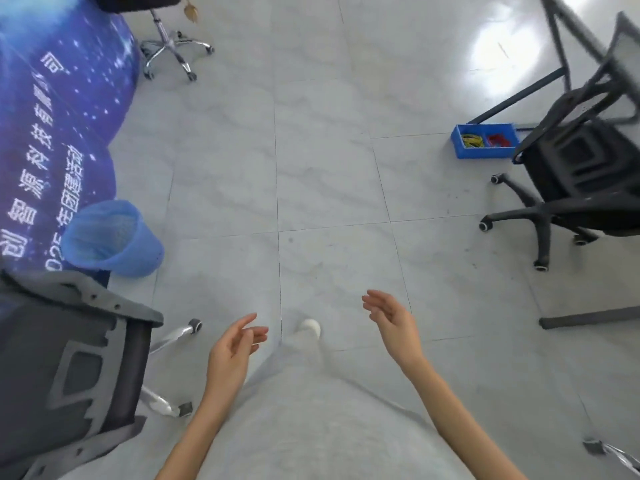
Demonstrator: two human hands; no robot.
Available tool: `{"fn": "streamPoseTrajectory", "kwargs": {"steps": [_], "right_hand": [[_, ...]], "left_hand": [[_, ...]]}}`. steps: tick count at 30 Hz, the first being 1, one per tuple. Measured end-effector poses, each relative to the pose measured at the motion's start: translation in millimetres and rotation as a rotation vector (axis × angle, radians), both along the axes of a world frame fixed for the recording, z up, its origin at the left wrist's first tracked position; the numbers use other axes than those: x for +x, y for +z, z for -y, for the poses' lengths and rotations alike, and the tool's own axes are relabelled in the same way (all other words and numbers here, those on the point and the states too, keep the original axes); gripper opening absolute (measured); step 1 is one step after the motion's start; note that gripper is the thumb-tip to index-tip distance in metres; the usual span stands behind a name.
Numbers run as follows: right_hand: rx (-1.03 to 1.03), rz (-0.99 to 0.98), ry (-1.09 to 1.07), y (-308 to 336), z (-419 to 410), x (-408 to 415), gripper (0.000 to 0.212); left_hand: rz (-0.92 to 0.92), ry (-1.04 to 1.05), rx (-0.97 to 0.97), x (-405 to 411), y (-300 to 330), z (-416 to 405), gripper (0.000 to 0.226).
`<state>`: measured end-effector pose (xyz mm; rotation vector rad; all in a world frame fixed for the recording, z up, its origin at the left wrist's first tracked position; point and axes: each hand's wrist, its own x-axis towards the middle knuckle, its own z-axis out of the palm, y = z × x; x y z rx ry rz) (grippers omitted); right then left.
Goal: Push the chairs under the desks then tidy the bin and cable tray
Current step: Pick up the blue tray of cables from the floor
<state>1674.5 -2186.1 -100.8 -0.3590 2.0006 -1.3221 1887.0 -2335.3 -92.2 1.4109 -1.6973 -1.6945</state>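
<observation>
My left hand (235, 351) and my right hand (391, 320) hang open over the floor in front of me, holding nothing. A grey-backed office chair (69, 368) stands at my lower left, just left of my left hand. A black mesh chair (581, 161) stands at the right by a desk frame (561, 39). A blue bin (110, 237) lined with a blue bag sits on the floor at the left. A blue tray (485, 140) with yellow and red cables in it lies on the floor left of the black chair.
A blue starry cloth with white writing (59, 126) drapes a table on the left. A third chair's chrome base (173, 50) stands at the top left. A desk foot bar (588, 320) lies at the right. Pale tiled floor fills the middle.
</observation>
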Motion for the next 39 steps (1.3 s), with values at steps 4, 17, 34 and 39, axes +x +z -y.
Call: {"fn": "streamPoseTrajectory", "kwargs": {"steps": [4,17,34,39], "right_hand": [[0.041,-0.015,-0.129,5,47,-69,0.037],[0.098,0.038,-0.374,-7,166,-346,0.04],[0.079,-0.093,-0.352,8,390,-765,0.033],[0.165,-0.012,-0.516,0,421,-829,0.034]], "left_hand": [[-0.033,-0.207,-0.061,-133,29,114,0.025],[-0.069,-0.434,-0.053,-491,38,265,0.024],[0.028,-0.428,0.021,-825,1,441,0.028],[0.0,-0.561,-0.007,-979,20,531,0.025]]}}
